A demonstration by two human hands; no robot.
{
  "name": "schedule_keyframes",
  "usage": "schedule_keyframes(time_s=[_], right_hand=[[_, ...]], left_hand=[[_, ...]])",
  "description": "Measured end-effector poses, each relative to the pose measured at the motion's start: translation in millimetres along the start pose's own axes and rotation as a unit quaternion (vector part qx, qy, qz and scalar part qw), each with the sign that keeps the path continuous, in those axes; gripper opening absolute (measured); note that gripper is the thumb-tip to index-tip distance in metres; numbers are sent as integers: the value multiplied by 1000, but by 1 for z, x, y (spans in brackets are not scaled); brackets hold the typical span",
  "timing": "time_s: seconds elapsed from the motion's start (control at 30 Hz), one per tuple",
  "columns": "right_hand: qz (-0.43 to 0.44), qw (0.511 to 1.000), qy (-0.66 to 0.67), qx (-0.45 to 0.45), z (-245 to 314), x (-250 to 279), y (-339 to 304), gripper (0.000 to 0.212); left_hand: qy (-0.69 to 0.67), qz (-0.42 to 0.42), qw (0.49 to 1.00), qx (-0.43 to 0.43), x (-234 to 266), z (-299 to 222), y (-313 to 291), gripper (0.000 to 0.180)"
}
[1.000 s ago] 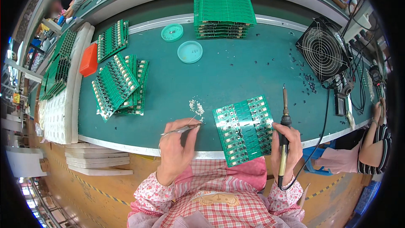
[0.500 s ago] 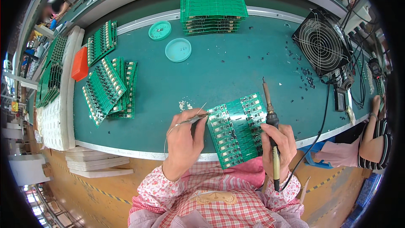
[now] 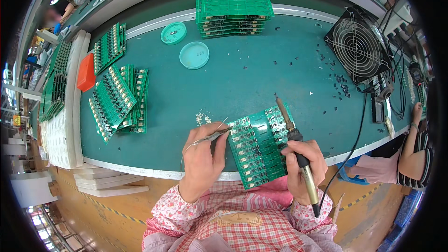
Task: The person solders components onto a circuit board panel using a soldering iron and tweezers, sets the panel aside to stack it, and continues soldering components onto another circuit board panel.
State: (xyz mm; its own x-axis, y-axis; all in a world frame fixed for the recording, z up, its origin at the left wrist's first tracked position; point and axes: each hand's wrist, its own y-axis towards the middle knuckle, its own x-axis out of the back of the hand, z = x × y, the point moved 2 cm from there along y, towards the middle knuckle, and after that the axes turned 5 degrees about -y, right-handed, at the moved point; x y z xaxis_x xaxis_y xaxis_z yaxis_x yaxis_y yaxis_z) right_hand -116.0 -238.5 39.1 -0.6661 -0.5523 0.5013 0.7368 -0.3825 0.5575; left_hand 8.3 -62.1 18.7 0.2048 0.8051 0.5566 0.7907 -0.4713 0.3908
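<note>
A green circuit board [image 3: 261,144] with rows of small components is tilted over the table's near edge. My left hand [image 3: 204,158] is closed at its upper left corner, around what look like metal tweezers [image 3: 212,136] and a thin wire [image 3: 183,158] that curves down past the wrist. Whether these fingers also pinch the board is hidden. My right hand [image 3: 305,168] is closed round the handle of a soldering iron [image 3: 295,135], beside the board's right edge. The iron's tip points up and away over the board's far right corner, with a small dark piece [image 3: 275,94] at it.
Boards are stacked at the back [image 3: 233,4] and left [image 3: 116,100]. Near them are two turquoise dishes [image 3: 194,55] and a red box [image 3: 86,72]. A black fan [image 3: 358,46] stands at right, by loose black parts [image 3: 342,86]. The iron's cord [image 3: 352,151] trails right. Another person's arm [image 3: 413,128] shows far right.
The soldering iron has swung left, its tip shifting from beside the board's right edge to over the far right corner. A small dark piece now shows at the tip. My left hand has barely moved.
</note>
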Motion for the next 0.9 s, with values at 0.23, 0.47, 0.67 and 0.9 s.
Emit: schedule_keyframes(time_s=[0.23, 0.47, 0.67, 0.9], right_hand=[[-3, 963, 229, -144, 9, -10, -3, 17], [40, 965, 251, -64, 8, -17, 5, 18], [47, 967, 242, -65, 8, -21, 4, 18], [51, 966, 242, -73, 7, -19, 3, 17]], left_hand=[[8, -1, 1000, -2, 0, 0, -1, 20], [12, 6, 1000, 13, 0, -2, 0, 8], [12, 8, 1000, 6, 1, -2, 0, 8], [7, -2, 1000, -9, 1, -1, 0, 8]])
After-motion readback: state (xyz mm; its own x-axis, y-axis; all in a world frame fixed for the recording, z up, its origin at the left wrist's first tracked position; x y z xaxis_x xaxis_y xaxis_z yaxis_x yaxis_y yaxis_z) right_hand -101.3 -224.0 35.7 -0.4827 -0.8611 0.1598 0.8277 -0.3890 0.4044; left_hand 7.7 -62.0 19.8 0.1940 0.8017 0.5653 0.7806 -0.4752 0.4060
